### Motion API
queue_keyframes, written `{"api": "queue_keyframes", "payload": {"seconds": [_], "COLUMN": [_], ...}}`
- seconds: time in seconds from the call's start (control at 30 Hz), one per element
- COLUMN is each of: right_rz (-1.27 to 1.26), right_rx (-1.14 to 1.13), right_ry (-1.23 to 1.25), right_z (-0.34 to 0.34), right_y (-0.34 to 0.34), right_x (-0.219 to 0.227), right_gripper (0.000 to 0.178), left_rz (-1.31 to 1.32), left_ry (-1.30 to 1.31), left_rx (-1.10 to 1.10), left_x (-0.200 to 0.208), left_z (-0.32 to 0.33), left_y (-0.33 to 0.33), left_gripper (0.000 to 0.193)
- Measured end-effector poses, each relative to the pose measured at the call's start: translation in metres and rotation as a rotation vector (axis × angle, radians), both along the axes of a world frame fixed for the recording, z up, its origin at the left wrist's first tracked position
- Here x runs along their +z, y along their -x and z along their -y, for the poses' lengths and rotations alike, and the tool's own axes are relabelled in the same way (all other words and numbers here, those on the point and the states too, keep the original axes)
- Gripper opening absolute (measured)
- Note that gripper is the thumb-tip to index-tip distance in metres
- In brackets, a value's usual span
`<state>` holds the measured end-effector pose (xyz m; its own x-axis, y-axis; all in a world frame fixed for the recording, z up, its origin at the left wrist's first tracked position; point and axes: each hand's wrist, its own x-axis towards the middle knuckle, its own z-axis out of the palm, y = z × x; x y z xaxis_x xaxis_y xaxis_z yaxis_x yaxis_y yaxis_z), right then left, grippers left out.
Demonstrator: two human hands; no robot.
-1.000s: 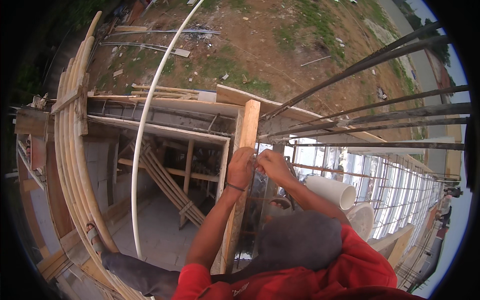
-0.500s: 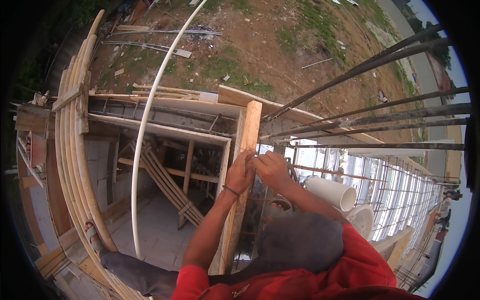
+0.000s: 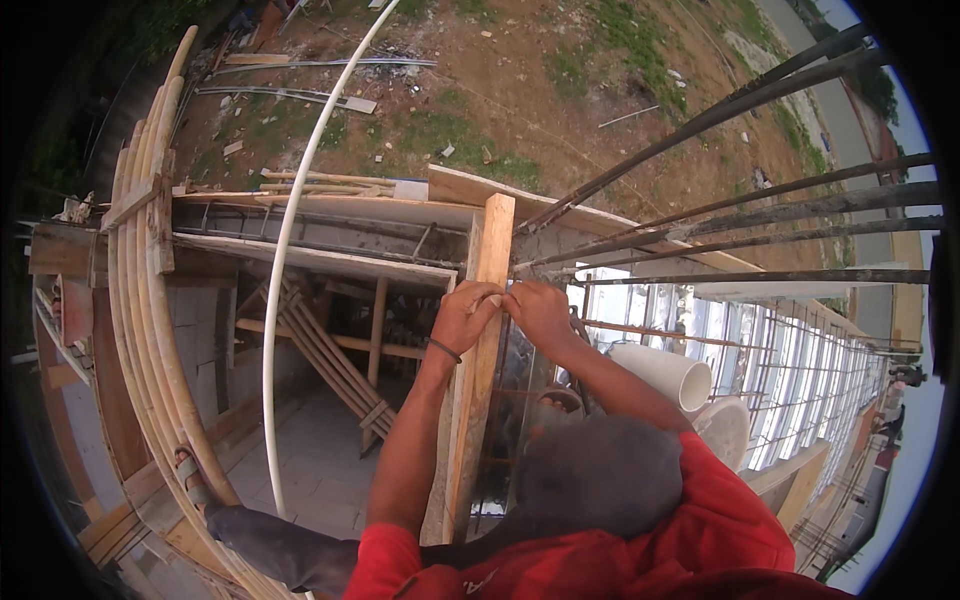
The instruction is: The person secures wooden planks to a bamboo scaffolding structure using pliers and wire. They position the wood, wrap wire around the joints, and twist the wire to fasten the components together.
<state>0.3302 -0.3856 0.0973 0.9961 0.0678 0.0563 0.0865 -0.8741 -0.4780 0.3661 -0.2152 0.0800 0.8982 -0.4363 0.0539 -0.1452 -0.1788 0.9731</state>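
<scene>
A long squared wooden beam (image 3: pixel 495 240) stretches away from me along the top of a wall form. My left hand (image 3: pixel 466 318), with a dark band at the wrist, curls over the beam's left side. Against its right side my right hand (image 3: pixel 540 316) is closed, thumbs and fingertips meeting over the wood. Whatever thin thing is pinched between them is hidden by the fingers. Steel rebars (image 3: pixel 720 210) slant outward just beyond the right hand. My sandalled left foot (image 3: pixel 192 475) rests on bamboo poles (image 3: pixel 150 330).
A white pipe (image 3: pixel 283 250) curves upward left of the beam. Below lies a grey block floor (image 3: pixel 320 480) with bamboo bracing (image 3: pixel 335 365). On the right are a wide white pipe (image 3: pixel 665 375), a round bucket (image 3: pixel 722 428) and a rebar mesh (image 3: pixel 800 400). Dirt ground (image 3: pixel 530 90) lies far below.
Both hands have shifted slightly up and left along the beam and now bend lower over it, knuckles turned outward. The whole view has moved a little as well.
</scene>
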Motion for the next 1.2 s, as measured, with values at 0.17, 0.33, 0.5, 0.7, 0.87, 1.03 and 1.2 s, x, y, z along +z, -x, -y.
{"api": "queue_keyframes", "payload": {"seconds": [0.17, 0.33, 0.5, 0.7, 0.87, 1.03, 1.2], "right_rz": [0.138, -0.037, -0.315, -0.504, -0.549, -0.63, -0.565], "right_rx": [0.162, 0.157, 0.125, -0.175, 0.064, -0.089, -0.161], "right_ry": [-0.058, 0.018, 0.192, -0.073, -0.246, -0.472, -0.548], "right_z": [0.009, 0.008, -0.011, -0.019, 0.008, 0.014, -0.013], "right_y": [-0.002, 0.016, 0.005, 0.005, 0.004, 0.03, 0.037], "right_x": [-0.006, -0.012, 0.008, 0.0, 0.018, -0.009, -0.017], "right_gripper": [0.016, 0.008, 0.012, 0.024, 0.029, 0.033, 0.038], "left_rz": [-0.064, 0.204, 0.539, 0.498, 0.332, -0.395, -0.399], "left_ry": [-0.076, -0.181, -0.379, -0.616, -0.31, -0.137, -0.122], "left_rx": [0.153, 0.153, 0.005, -0.31, 0.321, 0.245, 0.038], "left_x": [-0.004, -0.005, -0.008, 0.002, 0.0, -0.032, -0.036], "left_z": [0.012, 0.022, 0.031, 0.052, 0.036, 0.006, -0.004], "left_y": [-0.002, -0.011, -0.031, -0.044, 0.007, 0.059, 0.053], "left_gripper": [0.014, 0.009, 0.007, 0.006, 0.034, 0.071, 0.083]}}
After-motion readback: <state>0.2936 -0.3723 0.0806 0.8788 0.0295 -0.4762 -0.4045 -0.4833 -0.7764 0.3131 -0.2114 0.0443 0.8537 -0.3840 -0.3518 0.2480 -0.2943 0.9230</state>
